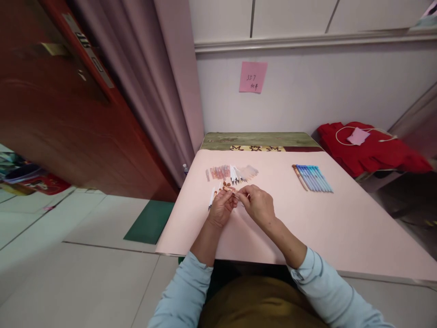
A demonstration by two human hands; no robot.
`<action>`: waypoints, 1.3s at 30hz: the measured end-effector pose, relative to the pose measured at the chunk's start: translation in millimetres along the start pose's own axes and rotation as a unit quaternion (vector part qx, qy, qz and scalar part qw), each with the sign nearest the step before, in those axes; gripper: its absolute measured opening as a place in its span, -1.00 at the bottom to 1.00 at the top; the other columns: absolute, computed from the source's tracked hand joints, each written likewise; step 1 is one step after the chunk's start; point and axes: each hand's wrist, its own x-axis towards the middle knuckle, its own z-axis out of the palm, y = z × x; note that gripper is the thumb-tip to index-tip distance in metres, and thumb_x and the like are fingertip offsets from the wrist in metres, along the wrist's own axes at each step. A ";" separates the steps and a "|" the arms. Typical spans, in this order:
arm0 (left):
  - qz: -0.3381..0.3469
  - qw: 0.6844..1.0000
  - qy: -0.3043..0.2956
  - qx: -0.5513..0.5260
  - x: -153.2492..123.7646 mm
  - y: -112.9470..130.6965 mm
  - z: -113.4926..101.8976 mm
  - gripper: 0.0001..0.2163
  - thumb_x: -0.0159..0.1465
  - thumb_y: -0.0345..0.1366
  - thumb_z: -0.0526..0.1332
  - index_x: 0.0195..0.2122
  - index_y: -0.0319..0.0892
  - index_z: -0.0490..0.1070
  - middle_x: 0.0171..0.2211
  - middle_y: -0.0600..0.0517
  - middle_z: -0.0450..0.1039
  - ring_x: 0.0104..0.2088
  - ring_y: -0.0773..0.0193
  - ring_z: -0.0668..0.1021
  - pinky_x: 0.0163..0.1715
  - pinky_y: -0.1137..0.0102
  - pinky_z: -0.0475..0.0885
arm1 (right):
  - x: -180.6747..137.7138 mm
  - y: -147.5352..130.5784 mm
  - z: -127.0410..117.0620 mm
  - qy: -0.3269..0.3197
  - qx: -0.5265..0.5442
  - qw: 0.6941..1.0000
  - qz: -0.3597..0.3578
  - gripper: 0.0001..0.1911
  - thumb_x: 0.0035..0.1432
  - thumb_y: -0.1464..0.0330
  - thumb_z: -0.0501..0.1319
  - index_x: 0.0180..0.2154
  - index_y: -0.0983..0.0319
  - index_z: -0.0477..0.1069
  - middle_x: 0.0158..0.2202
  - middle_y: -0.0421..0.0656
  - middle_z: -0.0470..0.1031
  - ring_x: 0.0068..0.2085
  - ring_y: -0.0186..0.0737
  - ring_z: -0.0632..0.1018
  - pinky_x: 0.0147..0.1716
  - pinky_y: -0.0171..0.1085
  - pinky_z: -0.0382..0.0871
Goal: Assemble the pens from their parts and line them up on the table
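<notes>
Both my hands meet over the pink table (307,228), fingertips together. My left hand (221,207) is closed around a small brown pen part (228,188). My right hand (257,204) pinches a thin piece at the same spot; I cannot make out what it is. Just behind the hands lie loose pen parts (231,173): clear barrels, white refills and small brown caps. Two white refills (211,197) lie left of my left hand. A row of finished blue pens (312,177) lies at the right, with one brown pen at its left end.
A red cloth with a pink note (370,148) sits on a stand right of the table. A pink sticky note (253,77) is on the wall behind. A curtain and a dark red door stand at the left. A green mat (150,221) lies on the floor.
</notes>
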 end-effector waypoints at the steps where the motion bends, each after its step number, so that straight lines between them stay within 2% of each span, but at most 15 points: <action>1: -0.001 1.000 0.000 0.002 -0.4 0.2 0.4 -0.76 0.10 -0.31 0.41 -0.25 -0.28 0.44 -0.48 0.07 0.47 -0.55 0.45 0.48 -0.54 0.55 0.34 | 0.1 -0.5 -0.2 0.000 -0.007 1.000 -0.001 -0.82 0.27 0.22 0.20 -0.29 0.14 0.51 -0.30 -0.22 0.54 -0.36 -0.30 0.50 -0.41 -0.33 0.14; 6: -0.001 1.000 -0.004 0.009 -0.8 -0.3 0.7 -0.79 0.11 -0.31 0.40 -0.30 -0.28 0.45 -0.50 0.07 0.45 -0.54 0.44 0.48 -0.54 0.54 0.34 | -0.3 -1.9 -2.5 0.003 -0.027 0.999 -0.019 -0.82 0.29 0.23 0.19 -0.28 0.15 0.50 -0.27 -0.21 0.55 -0.33 -0.28 0.51 -0.43 -0.34 0.11; 12: 0.000 1.000 0.001 -0.024 -0.1 -1.8 -2.7 -0.84 0.15 -0.33 0.38 -0.32 -0.27 0.45 -0.44 0.05 0.48 -0.53 0.48 0.47 -0.52 0.58 0.38 | 2.5 -1.2 -1.5 0.008 0.002 1.000 -0.016 -0.81 0.27 0.21 0.20 -0.30 0.15 0.50 -0.30 -0.19 0.55 -0.35 -0.28 0.51 -0.42 -0.35 0.14; 16: -0.020 0.998 0.000 -0.060 -0.7 -1.9 -5.2 -0.90 0.20 -0.36 0.34 -0.32 -0.27 0.45 -0.43 0.04 0.48 -0.50 0.48 0.50 -0.52 0.61 0.40 | 5.9 -2.3 0.1 0.006 0.070 0.997 -0.007 -0.81 0.24 0.22 0.23 -0.36 0.15 0.50 -0.33 -0.22 0.55 -0.38 -0.31 0.50 -0.39 -0.35 0.18; 22: -0.036 0.994 0.004 -0.105 -0.2 -1.5 -5.2 -0.94 0.27 -0.39 0.27 -0.29 -0.28 0.45 -0.37 0.01 0.50 -0.50 0.49 0.50 -0.54 0.64 0.42 | 7.2 5.6 5.6 0.021 0.204 0.978 0.032 -0.69 0.19 0.10 0.22 -0.43 0.17 0.50 -0.48 -0.24 0.50 -0.46 -0.31 0.44 -0.45 -0.36 0.19; 26: -0.052 0.989 0.053 -0.129 0.8 4.7 -3.2 -0.91 0.34 -0.41 0.16 -0.26 -0.30 0.44 -0.34 -0.06 0.52 -0.51 0.51 0.50 -0.55 0.66 0.43 | 4.7 25.6 8.1 0.041 0.266 0.960 0.081 -0.63 0.18 0.06 0.18 -0.42 0.21 0.51 -0.57 -0.24 0.43 -0.52 -0.31 0.38 -0.49 -0.36 0.17; 31: 0.001 0.970 0.113 -0.215 1.1 15.5 -2.0 -0.81 0.41 -0.42 0.05 -0.30 -0.29 0.42 -0.30 -0.05 0.51 -0.52 0.58 0.46 -0.53 0.73 0.41 | 1.5 52.6 3.5 0.063 0.254 0.955 0.141 -0.59 0.14 0.02 0.18 -0.42 0.22 0.51 -0.60 -0.24 0.39 -0.52 -0.29 0.36 -0.48 -0.34 0.18; 35: -0.004 0.975 0.110 -0.191 1.8 15.8 -1.2 -0.82 0.39 -0.42 0.08 -0.32 -0.29 0.43 -0.27 -0.08 0.52 -0.53 0.58 0.45 -0.53 0.71 0.42 | -1.9 65.8 1.0 0.066 0.231 0.957 0.164 -0.59 0.14 0.01 0.17 -0.42 0.22 0.51 -0.59 -0.23 0.40 -0.52 -0.27 0.39 -0.47 -0.33 0.21; 39: 0.001 0.978 0.128 -0.168 3.3 16.3 -3.0 -0.85 0.36 -0.42 0.12 -0.33 -0.28 0.45 -0.26 -0.08 0.53 -0.51 0.57 0.46 -0.51 0.70 0.42 | -7.9 70.1 0.3 0.049 0.186 0.970 0.150 -0.63 0.13 0.06 0.16 -0.40 0.20 0.54 -0.52 -0.19 0.49 -0.48 -0.24 0.44 -0.45 -0.32 0.23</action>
